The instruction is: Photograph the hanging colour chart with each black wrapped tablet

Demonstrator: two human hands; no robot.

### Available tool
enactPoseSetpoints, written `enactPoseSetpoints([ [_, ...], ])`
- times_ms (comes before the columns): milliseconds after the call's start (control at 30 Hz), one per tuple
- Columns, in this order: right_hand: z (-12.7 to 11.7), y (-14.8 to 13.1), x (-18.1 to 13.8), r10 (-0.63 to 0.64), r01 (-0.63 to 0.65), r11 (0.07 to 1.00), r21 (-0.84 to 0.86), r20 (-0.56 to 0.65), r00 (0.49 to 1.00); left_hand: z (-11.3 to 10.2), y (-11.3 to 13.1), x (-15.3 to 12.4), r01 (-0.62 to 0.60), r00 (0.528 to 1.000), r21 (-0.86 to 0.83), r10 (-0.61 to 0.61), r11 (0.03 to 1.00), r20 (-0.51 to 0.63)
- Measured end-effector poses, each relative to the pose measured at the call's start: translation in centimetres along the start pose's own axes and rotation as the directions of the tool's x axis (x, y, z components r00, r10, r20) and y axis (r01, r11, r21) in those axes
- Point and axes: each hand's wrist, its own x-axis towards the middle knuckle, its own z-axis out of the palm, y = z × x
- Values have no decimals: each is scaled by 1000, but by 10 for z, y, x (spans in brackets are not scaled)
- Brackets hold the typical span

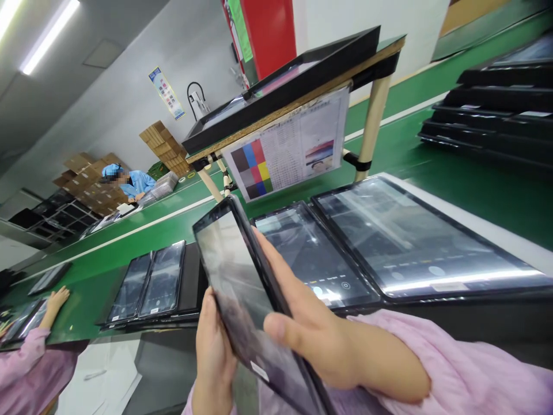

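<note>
A black-framed tablet (242, 282) is held up and tilted between my two hands, its glossy screen towards me. My left hand (215, 349) grips its left edge near the lower part. On the other side my right hand (311, 323) wraps the right edge, with the thumb over the screen and the fingers behind. A small white label sits near the tablet's lower edge. Just beyond my right hand lie a smaller tablet (302, 248) and a larger tablet (432, 236), both lit with a camera-like screen.
Two tablets (162, 279) lie in a tray at left. Stacked black trays (496, 109) stand at right. A raised shelf (298, 75) carries a black tray, with a printed chart (289, 150) below. A co-worker's hand (56, 300) is far left; a person in blue (138, 183) sits behind.
</note>
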Motion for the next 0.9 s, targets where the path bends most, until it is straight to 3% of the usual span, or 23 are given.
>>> enactPoseSetpoints([
  [67,-2,1,4,-26,26,1000,-7,12,1000,-7,4,1,93,987,-26,-89,995,134],
  [167,-9,3,11,-60,66,988,-141,47,997,-15,8,2,188,909,-62,-150,980,389],
  [233,-16,4,15,-66,76,968,-238,48,997,-17,8,2,203,885,-82,-147,976,442],
  [433,-32,11,24,-75,88,885,-457,47,996,-14,7,1,146,939,-74,-115,987,323],
  [633,-29,17,22,-107,64,772,-632,-31,994,-12,5,-2,23,968,-52,-9,998,249],
  [800,-44,22,34,134,-102,730,-676,-4,991,-7,23,-1,-108,983,56,98,993,157],
  [900,-72,25,44,328,-286,615,-735,-91,940,-10,48,15,-95,987,182,69,979,145],
])
